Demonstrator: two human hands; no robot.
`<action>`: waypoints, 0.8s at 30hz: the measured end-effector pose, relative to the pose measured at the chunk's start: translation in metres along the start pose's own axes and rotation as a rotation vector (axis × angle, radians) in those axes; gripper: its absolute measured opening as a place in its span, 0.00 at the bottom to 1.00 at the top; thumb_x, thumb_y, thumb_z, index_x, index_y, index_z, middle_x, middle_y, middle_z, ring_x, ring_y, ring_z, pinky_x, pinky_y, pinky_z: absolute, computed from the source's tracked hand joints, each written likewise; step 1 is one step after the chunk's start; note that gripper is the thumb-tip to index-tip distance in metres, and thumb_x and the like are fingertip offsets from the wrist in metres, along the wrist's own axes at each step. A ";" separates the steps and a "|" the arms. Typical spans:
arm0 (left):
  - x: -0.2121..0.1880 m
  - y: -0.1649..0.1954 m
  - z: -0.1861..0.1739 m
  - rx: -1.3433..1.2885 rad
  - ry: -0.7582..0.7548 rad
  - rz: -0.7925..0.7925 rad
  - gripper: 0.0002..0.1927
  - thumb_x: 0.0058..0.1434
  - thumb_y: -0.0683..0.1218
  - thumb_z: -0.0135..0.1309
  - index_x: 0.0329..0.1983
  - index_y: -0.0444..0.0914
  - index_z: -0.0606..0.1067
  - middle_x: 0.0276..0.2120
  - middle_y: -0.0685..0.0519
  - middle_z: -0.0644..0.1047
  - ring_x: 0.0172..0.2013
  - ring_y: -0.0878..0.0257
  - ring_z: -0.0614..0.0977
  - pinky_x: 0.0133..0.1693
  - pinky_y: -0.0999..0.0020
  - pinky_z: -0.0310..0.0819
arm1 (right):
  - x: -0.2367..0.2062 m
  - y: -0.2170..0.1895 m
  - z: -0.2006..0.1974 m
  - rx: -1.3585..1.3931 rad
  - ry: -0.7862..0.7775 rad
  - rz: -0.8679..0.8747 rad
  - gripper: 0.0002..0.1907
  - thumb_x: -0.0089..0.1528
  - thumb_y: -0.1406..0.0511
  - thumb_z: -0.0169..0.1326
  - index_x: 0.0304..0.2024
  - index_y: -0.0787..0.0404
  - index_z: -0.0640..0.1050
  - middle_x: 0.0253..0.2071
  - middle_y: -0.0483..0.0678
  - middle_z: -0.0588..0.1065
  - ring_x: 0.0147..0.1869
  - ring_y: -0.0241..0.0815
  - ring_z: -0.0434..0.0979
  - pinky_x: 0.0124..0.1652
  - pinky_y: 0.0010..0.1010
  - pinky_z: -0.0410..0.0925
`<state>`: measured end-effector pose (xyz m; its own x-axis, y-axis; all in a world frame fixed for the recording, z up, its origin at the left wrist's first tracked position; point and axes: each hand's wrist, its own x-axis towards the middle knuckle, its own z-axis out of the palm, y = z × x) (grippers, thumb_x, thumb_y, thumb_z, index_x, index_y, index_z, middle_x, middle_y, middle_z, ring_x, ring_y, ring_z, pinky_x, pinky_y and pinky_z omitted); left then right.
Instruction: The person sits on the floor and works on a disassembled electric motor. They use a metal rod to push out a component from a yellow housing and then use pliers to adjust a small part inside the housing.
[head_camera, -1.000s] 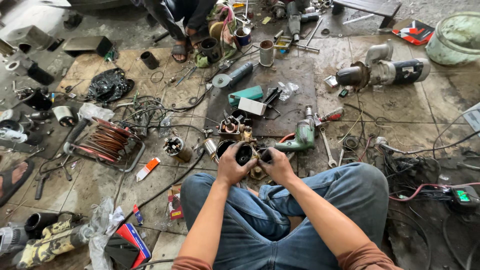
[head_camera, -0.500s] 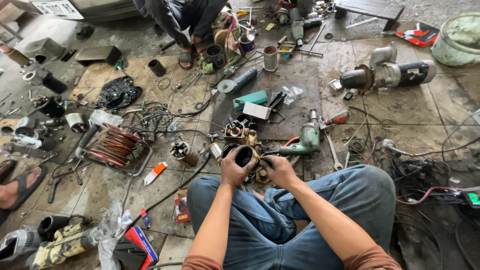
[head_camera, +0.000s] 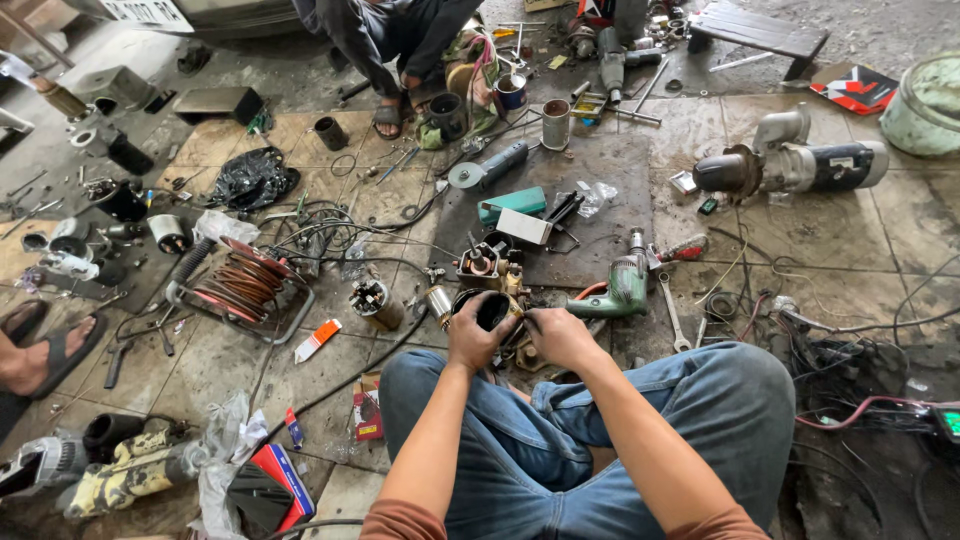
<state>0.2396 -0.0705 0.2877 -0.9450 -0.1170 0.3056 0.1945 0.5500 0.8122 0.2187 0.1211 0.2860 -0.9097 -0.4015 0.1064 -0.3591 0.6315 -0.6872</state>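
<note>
We note copper coil reel at frame left, parked on floor. Frame centre: left hand wrapped around black cylindrical housing, steadying it above knees; right hand pinches its rim. Green drill right, within reach.

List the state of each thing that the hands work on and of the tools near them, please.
Black motor housing: held up, open end toward camera.
Left hand: grips the housing.
Right hand: fingertips at housing rim.
Green drill: lying on floor.
Copper coil: lying in its frame.
</note>
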 end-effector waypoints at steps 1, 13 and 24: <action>0.001 0.001 0.000 0.007 0.009 0.005 0.33 0.50 0.62 0.66 0.51 0.35 0.79 0.46 0.41 0.82 0.47 0.49 0.85 0.49 0.59 0.78 | 0.004 0.001 -0.001 0.030 0.005 -0.036 0.09 0.63 0.64 0.55 0.43 0.62 0.80 0.39 0.61 0.79 0.46 0.64 0.78 0.44 0.49 0.71; 0.008 0.022 0.004 0.227 -0.009 0.082 0.33 0.53 0.63 0.63 0.54 0.37 0.76 0.45 0.38 0.78 0.46 0.39 0.80 0.46 0.50 0.75 | 0.006 0.016 0.005 0.307 0.228 -0.065 0.13 0.57 0.68 0.60 0.44 0.66 0.77 0.38 0.60 0.79 0.43 0.60 0.81 0.42 0.42 0.72; 0.004 0.012 0.003 0.184 0.100 0.064 0.31 0.50 0.63 0.65 0.50 0.38 0.79 0.44 0.41 0.80 0.45 0.43 0.82 0.47 0.53 0.77 | 0.010 0.012 0.014 0.240 0.270 -0.199 0.09 0.60 0.67 0.61 0.42 0.63 0.81 0.40 0.56 0.80 0.44 0.56 0.81 0.44 0.40 0.72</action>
<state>0.2371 -0.0614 0.2974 -0.8995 -0.1537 0.4091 0.1933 0.6996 0.6879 0.2084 0.1151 0.2690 -0.8608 -0.2912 0.4174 -0.5039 0.3733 -0.7789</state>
